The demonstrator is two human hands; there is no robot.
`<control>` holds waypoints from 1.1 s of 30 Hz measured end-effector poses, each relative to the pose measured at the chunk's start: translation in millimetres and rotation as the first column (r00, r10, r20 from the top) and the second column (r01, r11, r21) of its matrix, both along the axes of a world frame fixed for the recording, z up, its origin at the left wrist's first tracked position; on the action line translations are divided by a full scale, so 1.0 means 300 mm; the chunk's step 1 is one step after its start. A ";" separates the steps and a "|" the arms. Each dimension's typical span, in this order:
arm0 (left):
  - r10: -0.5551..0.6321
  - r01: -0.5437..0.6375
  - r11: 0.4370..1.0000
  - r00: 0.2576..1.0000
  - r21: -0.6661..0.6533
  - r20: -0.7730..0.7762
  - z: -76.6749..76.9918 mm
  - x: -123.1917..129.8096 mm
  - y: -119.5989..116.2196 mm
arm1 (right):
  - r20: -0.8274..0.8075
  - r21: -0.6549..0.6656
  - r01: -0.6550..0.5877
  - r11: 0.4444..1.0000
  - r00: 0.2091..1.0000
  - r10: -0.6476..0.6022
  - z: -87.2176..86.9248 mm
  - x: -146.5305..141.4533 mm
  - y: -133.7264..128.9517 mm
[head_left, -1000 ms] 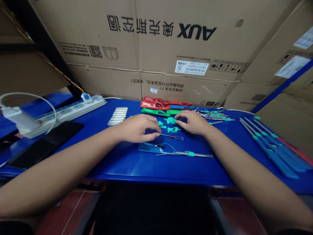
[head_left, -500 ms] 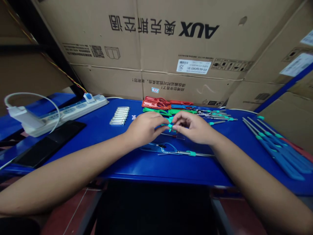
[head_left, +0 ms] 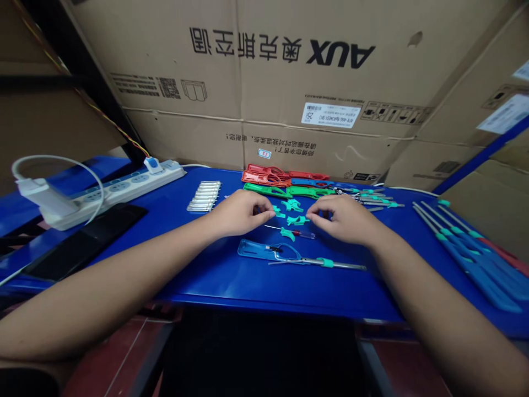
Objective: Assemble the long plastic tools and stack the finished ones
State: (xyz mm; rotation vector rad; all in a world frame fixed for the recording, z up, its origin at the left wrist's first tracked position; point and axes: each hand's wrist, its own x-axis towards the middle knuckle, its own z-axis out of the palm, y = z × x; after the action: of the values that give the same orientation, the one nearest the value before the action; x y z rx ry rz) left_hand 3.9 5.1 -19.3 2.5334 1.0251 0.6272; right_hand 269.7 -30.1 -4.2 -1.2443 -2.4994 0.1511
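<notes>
- left hand (head_left: 243, 212): thumb and fingers curled to a narrow pinch, tips right at the near teal piece (head_left: 277, 212); whether it has hold of that piece, i cannot tell
- right hand (head_left: 345, 218): thumb and forefinger almost together, other fingers bent in, tips at the right end of the middle teal piece (head_left: 297, 220); touch looks likely, a firm hold cannot be told
- teal pieces: a small heap (head_left: 292, 205) lies behind the middle one, between the hands; a loose one (head_left: 288, 234) lies against the shaft of the screwdriver (head_left: 306, 235), on the person's side of the others
- nearest the person, a blue shell (head_left: 253, 249) lies open, thin wires in its loop, a metal tube (head_left: 349, 267) running out to the right with a teal collar (head_left: 325, 263) round it
- behind the heap: green shells (head_left: 264, 191) and red shells (head_left: 264, 177); at left, a row of metal cylinders (head_left: 204, 197); all on the blue table (head_left: 198, 284)
- handling, my judgement: pinch one piece by its thick body, as the thin arms would probably bend or hook a neighbour
- lift it straight up to part it from the heap, and turn it between both sets of fingertips to check which way it faces
- keep wrists high over the blue shell, since a brush could drag the wires; the screwdriver may roll if its piece is pulled sideways
</notes>
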 end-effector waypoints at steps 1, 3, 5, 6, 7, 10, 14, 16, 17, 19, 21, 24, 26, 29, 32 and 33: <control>-0.003 0.003 1.000 1.000 0.009 -0.024 0.004 -0.005 0.003 | 0.005 -0.028 0.020 0.999 1.000 -0.020 0.001 0.004 0.002; -0.042 0.043 0.999 0.998 0.014 -0.053 0.002 -0.005 0.003 | 0.002 -0.112 -0.003 0.994 1.000 0.003 0.000 -0.006 -0.004; -0.096 0.099 0.995 0.993 0.033 -0.065 -0.012 0.008 -0.005 | 0.015 -0.162 -0.043 0.986 0.999 0.046 -0.007 -0.037 -0.020; -0.115 0.119 0.992 0.991 0.047 -0.070 -0.021 0.017 -0.011 | 0.036 -0.157 -0.040 0.987 0.998 0.046 -0.013 -0.055 -0.029; -0.125 0.130 0.990 0.989 0.061 -0.080 -0.031 0.028 -0.017 | 0.064 -0.139 -0.028 0.990 0.997 0.037 -0.021 -0.074 -0.037; -0.118 0.130 0.987 0.986 0.096 -0.117 -0.052 0.056 -0.030 | 0.130 -0.089 0.015 0.996 0.991 -0.004 -0.040 -0.110 -0.050; -0.091 0.091 0.995 0.996 0.032 -0.019 -0.055 0.063 -0.031 | 0.095 -0.034 0.012 0.999 0.995 -0.009 -0.036 -0.108 -0.061; -0.065 0.072 0.994 0.994 -0.088 0.082 -0.050 0.055 -0.027 | 0.053 0.011 0.013 1.000 0.999 -0.014 -0.023 -0.100 -0.068; -0.048 0.066 0.988 0.990 -0.137 0.131 -0.048 0.050 -0.026 | 0.020 0.027 0.020 0.999 1.000 -0.020 -0.017 -0.096 -0.070; -0.041 0.075 0.986 0.975 -0.151 0.216 -0.041 0.042 -0.025 | -0.074 0.014 0.056 0.998 0.996 -0.055 -0.008 -0.088 -0.070; -0.078 0.091 0.995 0.955 -0.034 0.285 -0.031 0.035 -0.029 | -0.168 -0.086 0.093 0.992 0.980 -0.107 -0.006 -0.077 -0.063; -0.193 0.109 0.948 0.944 0.299 0.268 -0.011 0.025 -0.042 | -0.255 -0.292 0.010 0.956 0.963 -0.088 -0.008 -0.058 -0.052; -0.252 0.123 0.859 0.947 0.497 0.200 0.003 0.018 -0.051 | -0.339 -0.324 -0.078 0.943 0.940 -0.039 -0.007 -0.049 -0.052; -0.276 0.137 0.792 0.950 0.596 0.147 0.017 0.010 -0.062 | -0.427 -0.210 -0.089 0.974 0.904 -0.009 0.001 -0.049 -0.064; -0.265 0.169 0.823 0.959 0.543 0.102 0.027 0.002 -0.059 | -0.403 -0.097 -0.081 0.992 0.915 0.035 0.008 -0.053 -0.078; -0.262 0.189 0.846 0.962 0.499 0.079 0.032 -0.003 -0.056 | -0.384 -0.080 -0.083 0.993 0.922 0.046 0.008 -0.053 -0.082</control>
State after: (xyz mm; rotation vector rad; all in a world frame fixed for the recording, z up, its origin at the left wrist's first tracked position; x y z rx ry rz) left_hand 3.0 -11.6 -9.7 2.9172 0.5473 1.0959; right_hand 253.7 -54.8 -1.7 -1.0479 -2.2124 0.4860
